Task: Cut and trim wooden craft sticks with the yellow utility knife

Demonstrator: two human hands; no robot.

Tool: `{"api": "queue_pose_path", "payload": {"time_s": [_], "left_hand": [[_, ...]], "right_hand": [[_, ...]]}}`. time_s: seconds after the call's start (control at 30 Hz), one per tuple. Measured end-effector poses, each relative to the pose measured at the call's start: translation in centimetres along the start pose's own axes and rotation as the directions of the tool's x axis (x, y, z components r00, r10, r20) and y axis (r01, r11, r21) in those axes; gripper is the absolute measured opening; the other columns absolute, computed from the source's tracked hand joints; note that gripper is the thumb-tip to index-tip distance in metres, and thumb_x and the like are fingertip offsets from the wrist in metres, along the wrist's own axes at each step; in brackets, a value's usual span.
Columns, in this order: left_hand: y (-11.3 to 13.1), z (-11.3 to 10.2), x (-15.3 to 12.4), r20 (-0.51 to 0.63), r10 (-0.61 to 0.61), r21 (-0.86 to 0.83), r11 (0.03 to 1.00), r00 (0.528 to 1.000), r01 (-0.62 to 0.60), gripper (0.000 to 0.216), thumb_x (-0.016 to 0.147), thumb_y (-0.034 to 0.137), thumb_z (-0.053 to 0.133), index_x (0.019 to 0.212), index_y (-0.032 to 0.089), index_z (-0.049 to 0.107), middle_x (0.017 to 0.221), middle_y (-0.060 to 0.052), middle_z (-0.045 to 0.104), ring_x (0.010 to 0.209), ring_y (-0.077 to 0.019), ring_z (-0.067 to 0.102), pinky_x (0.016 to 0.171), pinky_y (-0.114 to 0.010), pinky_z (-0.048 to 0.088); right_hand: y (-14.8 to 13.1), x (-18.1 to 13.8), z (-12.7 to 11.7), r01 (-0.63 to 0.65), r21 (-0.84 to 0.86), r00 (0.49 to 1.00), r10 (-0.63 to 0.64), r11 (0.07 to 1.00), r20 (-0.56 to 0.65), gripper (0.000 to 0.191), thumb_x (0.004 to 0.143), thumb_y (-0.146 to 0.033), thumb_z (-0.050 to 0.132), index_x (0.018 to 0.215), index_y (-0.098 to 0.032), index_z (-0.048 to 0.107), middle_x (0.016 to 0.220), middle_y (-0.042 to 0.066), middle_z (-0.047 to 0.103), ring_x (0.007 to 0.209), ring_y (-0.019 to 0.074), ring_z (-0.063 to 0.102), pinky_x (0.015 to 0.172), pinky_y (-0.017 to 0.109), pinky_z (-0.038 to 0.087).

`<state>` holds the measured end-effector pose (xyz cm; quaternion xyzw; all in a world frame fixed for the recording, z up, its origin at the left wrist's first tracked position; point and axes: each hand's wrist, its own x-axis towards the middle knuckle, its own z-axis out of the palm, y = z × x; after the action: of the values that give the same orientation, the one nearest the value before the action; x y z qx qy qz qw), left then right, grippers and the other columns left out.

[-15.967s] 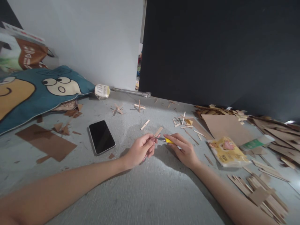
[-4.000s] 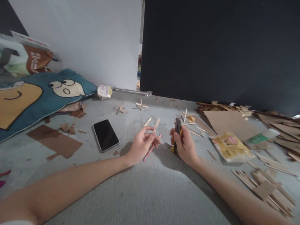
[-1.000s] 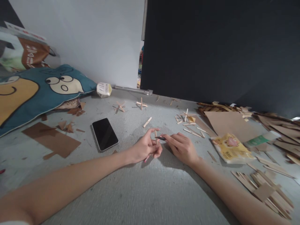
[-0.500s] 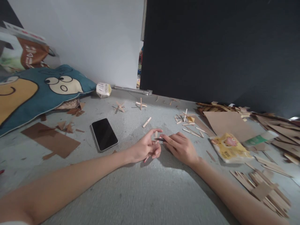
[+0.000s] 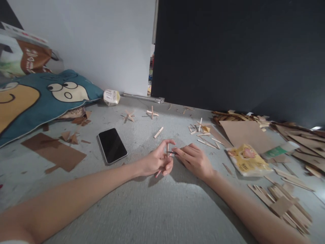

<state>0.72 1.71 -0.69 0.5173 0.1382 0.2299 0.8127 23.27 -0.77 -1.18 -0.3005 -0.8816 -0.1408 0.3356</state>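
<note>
My left hand (image 5: 160,159) is closed around a short wooden craft stick (image 5: 167,147), which stands up between the thumb and fingers. A thin reddish piece (image 5: 157,174) sticks out below the same hand; what it is, I cannot make out. My right hand (image 5: 194,159) pinches a narrow dark blade (image 5: 171,152). Its tip points left and lies across the stick, seemingly touching it. Fingers hide the rest of the blade. Just beyond the hands a single craft stick (image 5: 158,132) lies flat on the grey table (image 5: 132,206).
Left of my hands lie a black-screened phone (image 5: 112,145), brown cardboard (image 5: 54,151) and a blue cushion (image 5: 68,101). Small stick crosses (image 5: 152,112) stand behind. To the right are loose sticks (image 5: 207,143), a yellow packet (image 5: 247,161), a green-and-white tube (image 5: 280,150) and piled sticks (image 5: 291,206).
The blade has turned slightly in my right hand and now looks thinner. The stick in my left hand has also turned a little. Both hands stay in nearly the same place.
</note>
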Motion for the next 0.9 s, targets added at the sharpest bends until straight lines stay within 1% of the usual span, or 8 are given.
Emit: {"api": "queue_pose_path", "payload": {"time_s": [0.13, 0.23, 0.33, 0.57, 0.73, 0.9], "left_hand": [[0.1, -0.1, 0.1, 0.051, -0.001, -0.043, 0.999, 0.999, 0.004, 0.058, 0.088, 0.013, 0.066, 0.128, 0.032, 0.03, 0.062, 0.013, 0.052, 0.043, -0.0088, 0.046, 0.041, -0.016, 0.029], [0.5, 0.3, 0.0, 0.065, 0.029, -0.092, 0.995, 0.997, -0.023, 0.053, 0.087, 0.009, 0.061, 0.124, 0.032, 0.031, 0.061, 0.013, 0.051, 0.042, -0.0073, 0.042, 0.045, -0.017, 0.031], [0.7, 0.6, -0.1, 0.059, 0.048, -0.098, 0.994, 0.997, -0.042, 0.048, 0.09, 0.011, 0.059, 0.121, 0.032, 0.031, 0.059, 0.014, 0.05, 0.041, -0.0071, 0.039, 0.047, -0.019, 0.03], [0.0, 0.5, 0.0, 0.058, 0.039, -0.032, 0.999, 0.998, -0.037, 0.048, 0.091, 0.017, 0.062, 0.123, 0.033, 0.029, 0.058, 0.014, 0.05, 0.04, -0.0074, 0.036, 0.046, -0.018, 0.027], [0.7, 0.9, -0.2, 0.026, 0.031, -0.093, 0.995, 0.999, -0.028, 0.051, 0.085, 0.01, 0.062, 0.118, 0.032, 0.03, 0.057, 0.015, 0.048, 0.041, -0.0061, 0.035, 0.049, -0.019, 0.028], [0.9, 1.0, -0.3, 0.025, 0.012, -0.066, 0.998, 1.0, -0.01, 0.048, 0.087, 0.012, 0.059, 0.119, 0.033, 0.03, 0.058, 0.014, 0.047, 0.041, -0.0066, 0.035, 0.048, -0.019, 0.026]], "right_hand": [[0.1, 0.0, 0.0, -0.001, 0.018, 1.0, 0.002, 1.0, -0.008, 0.028, 0.106, -0.011, 0.052, 0.13, -0.017, 0.065, 0.084, 0.005, 0.073, 0.069, 0.015, 0.063, 0.07, 0.03, 0.044], [0.3, -0.1, 0.0, -0.011, 0.023, 1.0, 0.011, 1.0, -0.016, 0.027, 0.105, -0.012, 0.053, 0.129, -0.018, 0.064, 0.084, 0.005, 0.074, 0.067, 0.0153, 0.062, 0.07, 0.031, 0.044], [0.3, -0.1, -0.1, -0.011, 0.034, 1.0, 0.012, 0.999, -0.018, 0.025, 0.105, -0.011, 0.054, 0.127, -0.017, 0.064, 0.084, 0.005, 0.074, 0.067, 0.015, 0.062, 0.069, 0.03, 0.044], [-0.1, 0.1, 0.5, -0.014, 0.051, 0.999, 0.016, 0.999, -0.029, 0.031, 0.104, -0.011, 0.054, 0.132, -0.02, 0.064, 0.085, 0.005, 0.074, 0.071, 0.0151, 0.066, 0.072, 0.031, 0.046], [0.3, -0.1, 0.4, -0.029, 0.052, 0.999, 0.031, 0.998, -0.026, 0.027, 0.105, -0.012, 0.053, 0.128, -0.018, 0.066, 0.083, 0.005, 0.073, 0.069, 0.0153, 0.064, 0.07, 0.03, 0.046], [0.2, 0.0, 0.1, -0.037, 0.043, 0.999, 0.038, 0.998, -0.009, 0.029, 0.107, -0.015, 0.05, 0.13, -0.02, 0.066, 0.08, 0.004, 0.071, 0.068, 0.0152, 0.064, 0.071, 0.031, 0.045]]}}
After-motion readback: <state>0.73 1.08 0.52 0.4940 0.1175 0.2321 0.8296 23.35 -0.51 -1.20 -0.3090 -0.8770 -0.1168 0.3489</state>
